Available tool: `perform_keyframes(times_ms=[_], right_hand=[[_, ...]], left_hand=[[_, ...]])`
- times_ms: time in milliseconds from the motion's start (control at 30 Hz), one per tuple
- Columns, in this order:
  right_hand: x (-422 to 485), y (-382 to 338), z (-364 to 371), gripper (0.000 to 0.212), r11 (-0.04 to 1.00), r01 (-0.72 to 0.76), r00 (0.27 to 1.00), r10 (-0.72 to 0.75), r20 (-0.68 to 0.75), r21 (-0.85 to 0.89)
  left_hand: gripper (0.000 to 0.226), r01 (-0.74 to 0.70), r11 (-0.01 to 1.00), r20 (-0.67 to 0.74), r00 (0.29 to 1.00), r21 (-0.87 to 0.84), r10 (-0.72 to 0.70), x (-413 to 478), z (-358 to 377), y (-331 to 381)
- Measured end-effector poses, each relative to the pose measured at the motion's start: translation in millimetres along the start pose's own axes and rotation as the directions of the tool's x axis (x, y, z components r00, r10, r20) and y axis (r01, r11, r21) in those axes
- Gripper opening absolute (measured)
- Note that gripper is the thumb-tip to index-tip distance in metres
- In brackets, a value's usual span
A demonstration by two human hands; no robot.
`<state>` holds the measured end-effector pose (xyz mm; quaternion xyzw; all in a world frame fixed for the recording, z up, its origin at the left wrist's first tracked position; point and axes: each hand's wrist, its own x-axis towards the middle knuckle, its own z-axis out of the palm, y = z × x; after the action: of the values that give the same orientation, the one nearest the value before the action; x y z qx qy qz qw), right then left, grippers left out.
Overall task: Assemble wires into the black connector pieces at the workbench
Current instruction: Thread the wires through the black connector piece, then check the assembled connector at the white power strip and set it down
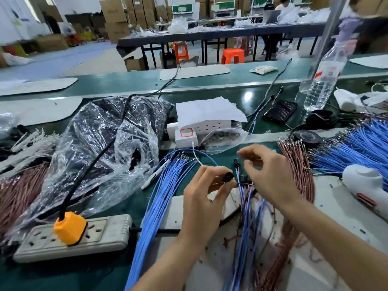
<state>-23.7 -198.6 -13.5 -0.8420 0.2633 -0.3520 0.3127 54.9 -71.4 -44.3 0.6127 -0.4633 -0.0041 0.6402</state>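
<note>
My left hand [204, 193] pinches a small round black connector piece [227, 177] between thumb and fingers, with a blue wire [201, 153] arcing away from it. Just right of it is my right hand [266, 173], fingers curled and blurred; whether a wire lies in them cannot be told. Finished pieces with blue and brown wires [247, 204] lie under both hands on a white mat [178, 208]. A loose blue wire bundle [165, 185] fans out at the left. Brown wires [294, 162] and more blue wires [352, 148] lie at the right.
A grey power strip [100, 234] with an orange plug [70, 226] sits front left, behind it a crinkled plastic bag [109, 143]. A white power strip [201, 128] under paper, a tape roll [307, 137], a water bottle [323, 80] and a white tool [365, 181] stand around.
</note>
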Motion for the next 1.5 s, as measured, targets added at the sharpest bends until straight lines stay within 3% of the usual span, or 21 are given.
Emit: perform_keyframes(times_ms=[100, 167, 300, 400, 500, 600, 667, 733, 800, 867, 933, 1000, 1233, 1367, 1500], right_hand=[[50, -5, 15, 0.025, 0.981, 0.115, 0.989, -0.098, 0.114, -0.156], [83, -3, 31, 0.028, 0.939, 0.129, 0.966, -0.046, 0.255, -0.320], [109, 7, 59, 0.029, 0.684, 0.177, 0.915, 0.152, 0.375, -0.708], [108, 13, 67, 0.031, 0.560, 0.228, 0.917, 0.152, 0.369, -0.797], [107, 20, 69, 0.029, 0.506, 0.275, 0.928, 0.081, 0.363, -0.818], [97, 21, 65, 0.031, 0.555, 0.328, 0.937, -0.088, 0.338, -0.765], [85, 17, 58, 0.022, 0.670, 0.319, 0.948, -0.211, 0.240, -0.671], [71, 10, 43, 0.007, 0.882, 0.202, 0.979, -0.186, 0.081, -0.426], [53, 6, 22, 0.010, 0.992, 0.029, 1.000, -0.027, 0.012, -0.126], [28, 7, 1, 0.015, 0.982, -0.125, 0.992, 0.123, 0.027, 0.142], [1, 6, -15, 0.015, 0.895, -0.232, 0.972, 0.222, 0.071, 0.380], [-24, 6, -24, 0.017, 0.819, -0.275, 0.961, 0.252, 0.115, 0.504], [-50, -3, -33, 0.024, 0.835, -0.054, 0.998, 0.049, 0.024, 0.548], [-53, 0, -29, 0.027, 0.884, -0.057, 0.996, 0.020, 0.084, 0.464], [-54, 3, -29, 0.028, 0.916, -0.011, 0.999, -0.012, 0.053, 0.400]], left_hand=[[0.018, -0.028, 0.999, -0.005, 1.000, 0.030, 0.028, 0, 0, -2], [0.020, -0.034, 0.999, -0.007, 0.999, 0.032, 0.034, 0, -1, -2], [0.020, -0.007, 1.000, 0.004, 1.000, 0.021, 0.007, 0, -2, -3], [0.018, -0.015, 1.000, 0.007, 1.000, 0.023, 0.014, 0, -2, -4], [0.015, -0.010, 1.000, 0.001, 1.000, 0.006, 0.010, 0, -2, -5], [0.015, -0.004, 1.000, 0.006, 1.000, 0.014, 0.003, -1, -1, -5], [0.015, 0.022, 1.000, 0.023, 0.999, -0.005, -0.022, -1, -1, -6], [0.016, 0.051, 0.998, 0.055, 0.997, -0.045, -0.048, -1, -1, -7], [0.020, 0.056, 0.997, 0.079, 0.996, -0.060, -0.052, -2, -1, -8], [0.023, 0.053, 0.997, 0.099, 0.994, -0.062, -0.047, -3, 1, -7], [0.025, 0.060, 0.997, 0.116, 0.992, -0.055, -0.054, -4, 3, -6], [0.024, 0.061, 0.998, 0.132, 0.990, -0.026, -0.057, -5, 5, -5], [0.025, 0.025, 0.997, 0.209, 0.977, 0.070, -0.039, -7, 6, -5], [0.026, 0.008, 0.995, 0.218, 0.975, 0.098, -0.029, -6, 7, -5], [0.025, 0.021, 0.995, 0.232, 0.972, 0.099, -0.044, -6, 6, -5]])
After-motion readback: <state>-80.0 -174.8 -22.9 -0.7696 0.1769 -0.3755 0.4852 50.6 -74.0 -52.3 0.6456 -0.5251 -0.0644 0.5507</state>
